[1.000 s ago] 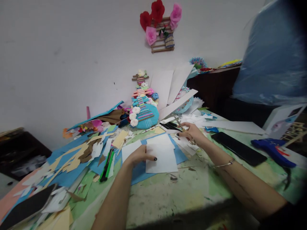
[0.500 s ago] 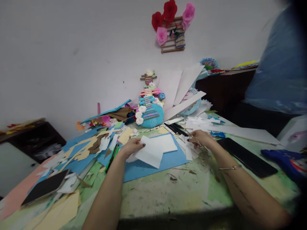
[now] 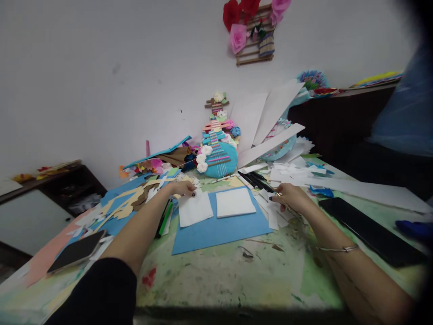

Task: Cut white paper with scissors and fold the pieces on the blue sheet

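Note:
My left hand [image 3: 184,188] pinches the top edge of a white paper sheet [image 3: 195,210], its fingers closed on it. That sheet lies partly over a blue sheet [image 3: 223,232] on the table. Beside it on the blue sheet rests a squarish stack of white paper [image 3: 236,202], with a narrow gap between the two. To the right, my right hand [image 3: 291,198] is closed around slim metal scissors [image 3: 279,196], partly hidden by the fingers. White paper strips [image 3: 272,217] lie just below and left of this hand.
Black pens [image 3: 255,180] and a blue paper lute [image 3: 221,160] stand beyond the sheets. A dark phone [image 3: 368,230] lies right; another phone [image 3: 77,252] lies left among paper scraps. A green cutter [image 3: 164,220] sits near my left wrist. A person [image 3: 406,108] is at the right.
My left hand has moved left with the white sheet, baring the whole white stack. The sheet has come down flatter. My right hand still grips the scissors, and the view has shifted.

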The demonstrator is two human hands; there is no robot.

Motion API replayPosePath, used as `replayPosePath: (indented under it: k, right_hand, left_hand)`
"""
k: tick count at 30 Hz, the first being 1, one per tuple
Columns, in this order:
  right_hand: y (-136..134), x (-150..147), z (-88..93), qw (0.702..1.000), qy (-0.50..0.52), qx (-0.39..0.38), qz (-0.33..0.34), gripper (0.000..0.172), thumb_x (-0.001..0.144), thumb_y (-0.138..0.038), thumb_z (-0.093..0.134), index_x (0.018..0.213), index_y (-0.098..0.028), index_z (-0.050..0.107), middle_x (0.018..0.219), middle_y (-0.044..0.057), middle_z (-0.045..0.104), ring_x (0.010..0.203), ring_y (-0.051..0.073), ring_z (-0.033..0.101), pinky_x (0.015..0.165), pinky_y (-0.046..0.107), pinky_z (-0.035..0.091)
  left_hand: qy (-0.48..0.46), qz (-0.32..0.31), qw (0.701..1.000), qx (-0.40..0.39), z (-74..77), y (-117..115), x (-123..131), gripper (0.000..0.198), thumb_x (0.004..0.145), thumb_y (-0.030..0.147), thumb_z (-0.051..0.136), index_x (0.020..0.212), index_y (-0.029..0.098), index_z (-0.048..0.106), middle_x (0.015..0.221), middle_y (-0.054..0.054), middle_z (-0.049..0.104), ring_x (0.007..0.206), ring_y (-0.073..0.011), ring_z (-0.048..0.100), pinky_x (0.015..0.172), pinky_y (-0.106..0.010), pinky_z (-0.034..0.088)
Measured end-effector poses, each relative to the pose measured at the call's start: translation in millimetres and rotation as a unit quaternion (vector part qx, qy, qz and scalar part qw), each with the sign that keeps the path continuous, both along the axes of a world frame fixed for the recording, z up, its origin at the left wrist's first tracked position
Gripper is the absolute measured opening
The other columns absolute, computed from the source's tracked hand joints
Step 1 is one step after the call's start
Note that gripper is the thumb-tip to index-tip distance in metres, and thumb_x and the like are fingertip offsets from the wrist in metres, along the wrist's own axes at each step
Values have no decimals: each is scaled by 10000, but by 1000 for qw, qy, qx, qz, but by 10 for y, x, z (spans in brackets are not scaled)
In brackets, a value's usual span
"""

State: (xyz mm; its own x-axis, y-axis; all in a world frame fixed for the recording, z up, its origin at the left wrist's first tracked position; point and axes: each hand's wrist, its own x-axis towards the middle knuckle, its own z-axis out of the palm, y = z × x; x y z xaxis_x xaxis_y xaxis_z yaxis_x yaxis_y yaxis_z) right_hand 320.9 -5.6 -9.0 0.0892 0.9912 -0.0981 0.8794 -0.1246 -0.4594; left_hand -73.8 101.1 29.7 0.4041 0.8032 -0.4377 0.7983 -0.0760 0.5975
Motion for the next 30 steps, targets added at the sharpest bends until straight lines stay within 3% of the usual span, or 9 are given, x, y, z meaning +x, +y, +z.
replayPosePath:
  k: [12, 16, 20, 25, 30]
  right_hand:
    - [-10, -39, -9, 1000, -7, 3, 5, 339, 729, -355, 586, 1000, -153, 616, 521, 32, 662, 640, 208, 636, 541, 245, 337]
    - [-33, -48, 28, 1000, -15, 10, -13, 356, 743, -370, 591, 1014, -141, 616, 516, 33, 656, 621, 201, 634, 544, 245, 335]
    - [-42, -61, 51, 999, -18, 20, -20, 367, 748, -368, 580, 1034, -140, 605, 522, 27, 660, 629, 199, 638, 557, 248, 344]
    - [-60, -75, 70, 999, -12, 37, -18, 319, 742, -347, 583, 991, -150, 612, 525, 26, 661, 694, 204, 644, 583, 248, 352]
    - [-105, -92, 105, 997, 3, 67, -31, 302, 758, -349, 575, 987, -154, 591, 527, 18, 658, 666, 195, 627, 571, 245, 340]
  left_hand:
    - [9, -28, 990, 136, -226, 246, 69, 344, 458, 315, 783, 743, 141, 697, 600, -2, 626, 549, -135, 505, 543, -218, 338]
    - [15, -28, 980, 199, -217, 222, 153, 432, 461, 343, 787, 839, 158, 688, 720, -31, 659, 632, -170, 559, 595, -233, 373]
    - [-9, -56, 966, 254, -216, 90, 433, 342, 589, 371, 720, 851, 160, 657, 883, -72, 658, 806, -205, 571, 684, -254, 396]
    - [-38, -167, 965, 200, -342, -195, 977, 253, 610, 353, 720, 782, 177, 660, 777, -29, 662, 700, -151, 577, 616, -219, 403]
    - [-68, -195, 970, 127, -428, -399, 1299, 218, 550, 257, 755, 706, 162, 637, 606, 18, 607, 552, -118, 511, 500, -207, 338]
